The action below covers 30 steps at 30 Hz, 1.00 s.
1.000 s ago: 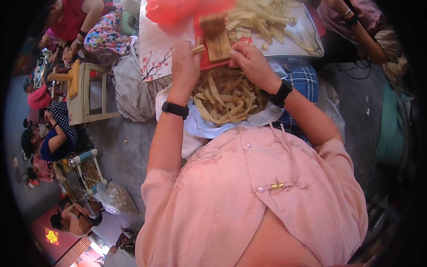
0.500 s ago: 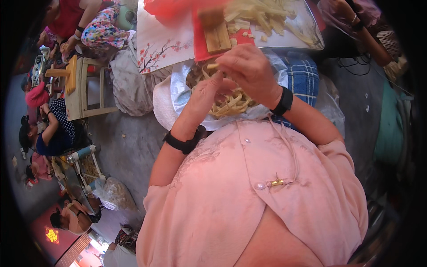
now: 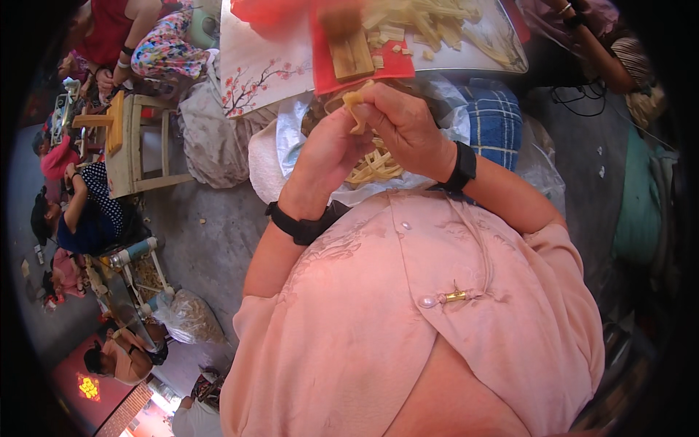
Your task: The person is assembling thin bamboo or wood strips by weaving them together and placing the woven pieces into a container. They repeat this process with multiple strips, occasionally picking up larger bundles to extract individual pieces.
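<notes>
Between my two hands is a pale yellow, folded strip (image 3: 355, 102), held just in front of the table edge. My left hand (image 3: 329, 149) pinches it from the left, and my right hand (image 3: 408, 127) grips it from the right with thumb and fingers closed. Below them, a bag-lined container (image 3: 293, 138) on my lap holds many similar pale strips (image 3: 377, 166), partly hidden by my hands. A wooden block (image 3: 351, 54) rests on a red cloth (image 3: 400, 67) on the table straight ahead. Small cut pieces (image 3: 386, 35) lie beside the block.
The table (image 3: 255, 80) has a printed branch pattern; a heap of long pale strips (image 3: 429, 18) covers its far right. A blue checked cloth (image 3: 491, 124) hangs at right. Wooden stool (image 3: 135, 146) and a person in red (image 3: 120, 29) are at left; another person's arm (image 3: 597, 51) shows at right.
My hands have come together, and the strip now shows as a larger folded loop between them. The right hand has dropped slightly toward me.
</notes>
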Tool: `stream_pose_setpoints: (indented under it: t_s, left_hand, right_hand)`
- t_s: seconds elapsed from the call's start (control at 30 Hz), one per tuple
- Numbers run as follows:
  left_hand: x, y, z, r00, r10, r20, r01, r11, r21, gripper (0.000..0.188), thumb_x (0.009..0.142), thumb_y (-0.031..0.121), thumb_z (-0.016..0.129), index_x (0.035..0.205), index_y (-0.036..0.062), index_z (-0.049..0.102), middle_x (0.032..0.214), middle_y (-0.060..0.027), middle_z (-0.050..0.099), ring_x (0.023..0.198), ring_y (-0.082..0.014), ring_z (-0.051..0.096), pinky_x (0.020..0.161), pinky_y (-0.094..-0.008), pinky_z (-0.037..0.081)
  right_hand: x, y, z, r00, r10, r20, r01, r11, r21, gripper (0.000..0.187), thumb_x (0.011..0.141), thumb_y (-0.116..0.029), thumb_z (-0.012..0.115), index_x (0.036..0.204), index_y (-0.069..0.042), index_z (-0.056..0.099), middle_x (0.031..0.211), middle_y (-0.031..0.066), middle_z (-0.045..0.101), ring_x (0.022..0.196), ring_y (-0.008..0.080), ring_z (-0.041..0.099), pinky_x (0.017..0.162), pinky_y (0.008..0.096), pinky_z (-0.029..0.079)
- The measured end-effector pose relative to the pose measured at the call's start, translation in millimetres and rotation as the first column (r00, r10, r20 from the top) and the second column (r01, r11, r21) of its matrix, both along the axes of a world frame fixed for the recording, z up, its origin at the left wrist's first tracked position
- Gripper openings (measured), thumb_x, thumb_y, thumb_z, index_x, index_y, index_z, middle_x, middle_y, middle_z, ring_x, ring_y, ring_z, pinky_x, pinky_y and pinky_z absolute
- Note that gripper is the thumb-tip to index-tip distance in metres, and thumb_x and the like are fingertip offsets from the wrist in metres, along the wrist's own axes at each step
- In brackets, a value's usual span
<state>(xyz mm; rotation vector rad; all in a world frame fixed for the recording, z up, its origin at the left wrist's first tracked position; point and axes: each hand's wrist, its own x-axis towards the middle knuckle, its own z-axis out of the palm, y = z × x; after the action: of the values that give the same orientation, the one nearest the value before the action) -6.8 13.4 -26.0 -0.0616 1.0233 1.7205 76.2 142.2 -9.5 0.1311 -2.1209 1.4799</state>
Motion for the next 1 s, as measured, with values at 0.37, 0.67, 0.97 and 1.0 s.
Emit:
stream_pose_setpoints:
  t_s: [0.37,0.67,0.97,1.0]
  left_hand:
    - [-1.2,-5.4,14.0,-0.141,-0.078,-0.987,-0.352,0.936,-0.024,0.026,0.087,-0.003,0.049,0.111,0.0017,0.06,0.092,-0.0119,0.055,0.086,-0.0262,0.053,0.078,-0.034,0.044]
    - [-13.5,-12.7,9.4,0.566,0.034,-0.823,-0.034,0.999,0.018,0.016,0.094,0.002,0.044,0.105,0.0011,0.055,0.099,-0.0081,0.058,0.091,-0.018,0.057,0.082,-0.0299,0.046]
    - [-12.4,-8.3,1.5,0.524,0.174,-0.834,-0.154,0.982,0.108,0.021,0.101,0.014,0.053,0.115,-0.0011,0.058,0.103,-0.0057,0.063,0.09,-0.01,0.061,0.081,-0.023,0.05]
    - [-7.5,-5.5,4.7,0.55,0.203,-0.81,-0.173,0.977,0.127,0.021,0.1,0.012,0.054,0.114,-0.0019,0.059,0.101,-0.0058,0.064,0.088,-0.0096,0.062,0.08,-0.0224,0.05]
  right_hand:
    - [-13.6,6.5,-9.6,0.864,0.448,0.229,0.014,0.433,-0.901,0.021,0.099,-0.025,0.058,0.089,-0.006,0.058,0.076,-0.002,0.056,0.054,0.0048,0.051,0.048,0.0242,0.045]
    - [-8.9,13.3,1.6,0.994,-0.01,0.112,-0.004,0.992,0.13,0.024,0.098,-0.025,0.056,0.086,-0.005,0.059,0.072,0.0145,0.058,0.064,0.031,0.057,0.057,0.0332,0.045]
    - [-7.6,23.3,10.3,0.843,0.458,0.281,-0.228,0.779,-0.585,0.022,0.097,-0.022,0.06,0.1,-0.002,0.07,0.073,-0.0043,0.061,0.064,-0.0002,0.049,0.053,0.0167,0.037]
    - [-7.6,22.2,10.1,0.825,0.483,0.293,-0.253,0.78,-0.573,0.021,0.098,-0.021,0.06,0.101,-0.003,0.07,0.073,-0.0044,0.06,0.065,-0.0007,0.049,0.054,0.0159,0.037]
